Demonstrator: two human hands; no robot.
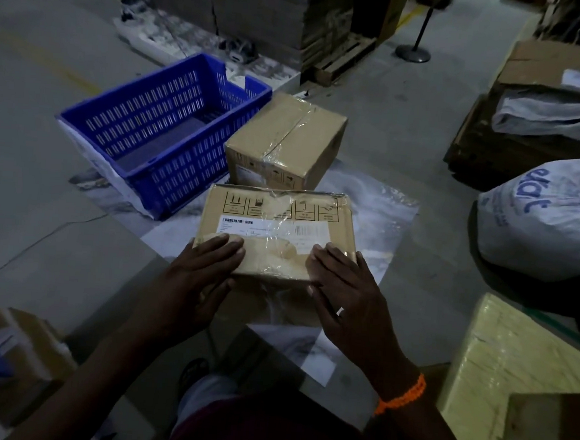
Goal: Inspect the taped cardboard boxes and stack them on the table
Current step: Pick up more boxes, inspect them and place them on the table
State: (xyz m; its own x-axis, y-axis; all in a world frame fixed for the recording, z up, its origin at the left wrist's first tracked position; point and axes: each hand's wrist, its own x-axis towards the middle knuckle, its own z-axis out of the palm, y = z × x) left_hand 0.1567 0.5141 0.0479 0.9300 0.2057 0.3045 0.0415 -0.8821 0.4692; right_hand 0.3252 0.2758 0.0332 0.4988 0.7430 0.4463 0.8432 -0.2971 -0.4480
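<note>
Dim warehouse floor [29, 153] of grey concrete was recorded, cracked in places, with a clear plastic sheet [381, 226] spread over part of it; no table could be made out with certainty, though a pale wooden surface [511, 366] was noted at lower right.

A flat cardboard box [274, 225] was held up in front of the body, over the sheet; its labelled face was tilted toward the camera, probably so that tape and label could be checked. The left hand [206, 272] was laid on the near left corner, fingers flat and together on top, thumb tucked beneath; the right hand [342, 292] was set likewise on the near right corner, fingers spread over the face; both were closed loosely on the box, gripping from two sides so that it could be turned. An orange band [403, 396] was seen on the right wrist.

Glossy, wrinkled clear tape was observed across the box's face and edges; printed handling symbols and a white barcode label lay under it; corners looked slightly crushed.

A second, taller taped box [287, 140] stood on the floor just beyond, beside a blue slotted plastic crate [157, 131], apparently empty; a stuffed white sack [549, 220] sat well apart at right.

Stacking was judged not yet begun.
</note>
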